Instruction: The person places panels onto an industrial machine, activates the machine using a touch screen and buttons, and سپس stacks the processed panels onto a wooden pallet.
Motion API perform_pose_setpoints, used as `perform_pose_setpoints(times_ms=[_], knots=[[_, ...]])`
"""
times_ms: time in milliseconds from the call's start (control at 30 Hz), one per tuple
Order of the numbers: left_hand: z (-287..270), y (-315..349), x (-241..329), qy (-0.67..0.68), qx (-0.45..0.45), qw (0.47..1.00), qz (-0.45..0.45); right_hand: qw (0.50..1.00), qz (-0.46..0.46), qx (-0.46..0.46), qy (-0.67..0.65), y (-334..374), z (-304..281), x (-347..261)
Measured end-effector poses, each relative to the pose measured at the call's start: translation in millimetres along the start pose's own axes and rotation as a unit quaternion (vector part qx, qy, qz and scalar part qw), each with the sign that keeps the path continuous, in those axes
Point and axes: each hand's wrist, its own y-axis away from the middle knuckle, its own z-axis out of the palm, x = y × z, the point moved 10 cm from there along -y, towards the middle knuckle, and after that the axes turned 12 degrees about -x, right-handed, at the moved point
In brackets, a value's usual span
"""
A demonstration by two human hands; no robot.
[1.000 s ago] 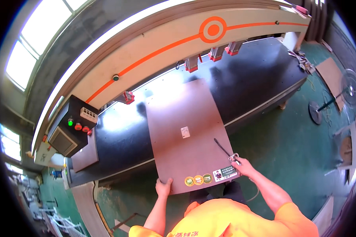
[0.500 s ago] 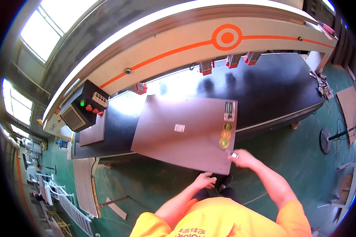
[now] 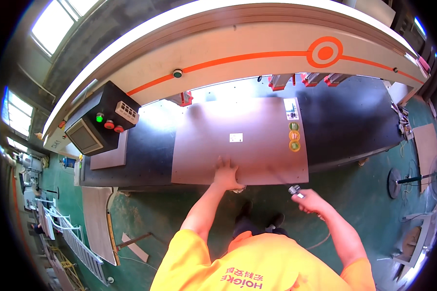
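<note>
A brownish-grey flat panel (image 3: 199, 140) lies on the black machine bed, its front edge along the bed's front. A white label (image 3: 236, 137) is stuck near its middle; a picture sticker (image 3: 291, 109) and several round stickers (image 3: 294, 136) run down its right side. My left hand (image 3: 226, 175) rests on the panel near the front edge, fingers spread, thumb toward the edge. Off the panel's front right corner, my right hand (image 3: 310, 201) is closed round an air blow gun (image 3: 294, 189), silvery at the front, with a blurred thin nozzle reaching over the panel. A hose trails below the hand.
A cream machine beam (image 3: 247, 48) with an orange stripe arches over the bed (image 3: 344, 126); red-and-grey clamps (image 3: 279, 81) hang beneath it. A black control box (image 3: 94, 119) juts out at left, above a smaller panel (image 3: 109, 155). A round-based stand (image 3: 395, 182) is on the green floor at right.
The panel has turned straight and slid farther onto the bed. My left hand has moved from below the panel onto its surface. My right hand has shifted slightly right and down, still gripping the air blow gun.
</note>
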Motion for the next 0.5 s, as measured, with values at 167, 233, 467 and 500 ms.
perform_pose_setpoints(times_ms=[167,233,467,500], knots=[[-25.0,-35.9,-4.7,0.019,0.028,0.999,-0.020,0.961,-0.095,0.144,-0.215,-35.7,-31.7,-49.5],[-34.7,-51.0,-13.1,0.023,0.031,0.999,-0.021,0.993,-0.050,0.102,-0.022,-40.3,-5.0,-80.4],[-65.5,-96.6,-22.2,0.028,0.037,0.999,-0.024,0.982,-0.072,0.083,-0.154,-60.9,31.1,-68.1],[-67.5,-101.0,-22.5,0.027,0.038,0.999,-0.023,0.979,-0.068,0.086,-0.171,-60.3,32.0,-61.7]])
